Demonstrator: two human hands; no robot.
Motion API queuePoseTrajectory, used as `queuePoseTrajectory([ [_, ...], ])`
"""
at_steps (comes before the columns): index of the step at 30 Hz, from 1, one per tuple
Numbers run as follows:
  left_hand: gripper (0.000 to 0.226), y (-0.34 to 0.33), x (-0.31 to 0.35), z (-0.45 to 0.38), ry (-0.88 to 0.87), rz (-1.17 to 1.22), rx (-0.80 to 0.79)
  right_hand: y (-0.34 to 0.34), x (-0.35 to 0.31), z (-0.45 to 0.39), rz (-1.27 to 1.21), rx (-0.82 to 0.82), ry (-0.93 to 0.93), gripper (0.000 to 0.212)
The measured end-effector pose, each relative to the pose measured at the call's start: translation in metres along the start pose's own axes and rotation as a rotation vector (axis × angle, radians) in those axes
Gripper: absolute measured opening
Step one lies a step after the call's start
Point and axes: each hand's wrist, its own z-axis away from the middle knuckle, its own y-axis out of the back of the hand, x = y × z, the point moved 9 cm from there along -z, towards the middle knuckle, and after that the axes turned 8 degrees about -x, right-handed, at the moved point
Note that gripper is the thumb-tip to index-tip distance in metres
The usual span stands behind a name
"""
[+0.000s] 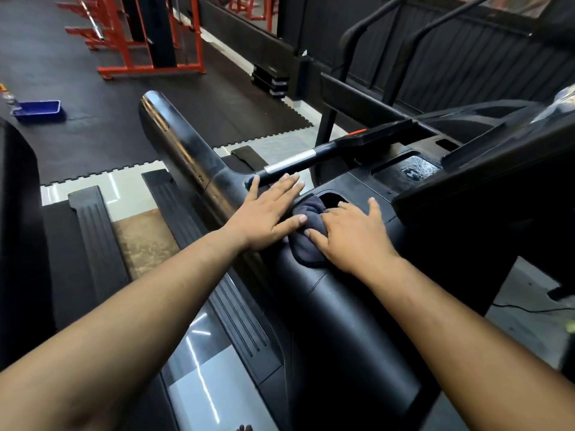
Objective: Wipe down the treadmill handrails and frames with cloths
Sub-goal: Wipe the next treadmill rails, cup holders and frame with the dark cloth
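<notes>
**gymrat_04:** Two bare hands on one treadmill, that's the whole head view basically. Floor is dark interlocking rubber matting [130,132] with pale glossy tile [199,390] showing past its jigsaw edge. Black slatted wall panelling [466,57] runs along the far right.

**mopguy:** And the actual wiping spot?

**gymrat_04:** The thick glossy black treadmill handrail [177,150] runs up to the left, and it meets the black plastic console frame [348,306] right where the hands are. The crumpled dark grey cloth [306,231] sits on that frame, just at the lip of a cup-holder recess [334,199]. The right hand [351,234] lies on top of it with fingers spread and pressing it down. The left hand [267,213] lies flat beside it, fingers straight and fanned wide, fingertips touching the cloth's edge.

**mopguy:** Anything crowding it?

**gymrat_04:** A thin black grip bar with a silver sensor band [292,161] crosses just above the left fingers. The dark console screen housing [485,175] overhangs on the right. Further out: a blue plastic tray [39,111] on the matting, orange steel racks [130,35] at the back, and ribbed black side rails [93,237] of the neighbouring machine.
</notes>
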Motion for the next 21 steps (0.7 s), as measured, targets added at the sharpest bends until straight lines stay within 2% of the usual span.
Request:
queuePoseTrajectory([
  [4, 0.088, 0.002, 0.003, -0.006, -0.025, -0.016, -0.013, -0.001, -0.012, 0.025, 0.008, 0.095, 0.076, 0.044],
  [7, 0.089, -0.004, -0.001, -0.009, -0.024, -0.040, -0.032, -0.004, 0.021, 0.041, 0.056, 0.203, -0.044, 0.039],
  [9, 0.091, -0.008, -0.004, -0.013, -0.024, -0.075, -0.027, -0.011, 0.055, 0.028, 0.007, 0.179, -0.200, 0.046],
  [11, 0.092, -0.010, -0.005, -0.016, -0.020, -0.084, -0.032, -0.017, 0.074, -0.002, -0.137, 0.110, -0.267, 0.060],
  [13, 0.093, -0.010, -0.005, -0.018, -0.020, -0.081, -0.036, -0.015, 0.067, -0.034, -0.208, 0.089, -0.243, 0.067],
  [17, 0.093, -0.007, -0.007, -0.017, -0.025, -0.034, -0.007, -0.015, 0.035, -0.055, -0.136, 0.102, -0.125, 0.077],
  [19, 0.095, -0.008, -0.007, -0.018, -0.034, -0.040, -0.024, -0.020, 0.045, -0.054, -0.100, 0.101, -0.050, 0.078],
  [21, 0.098, -0.010, -0.007, -0.022, -0.044, -0.073, -0.060, -0.018, 0.072, -0.057, -0.176, 0.102, -0.115, 0.079],
])
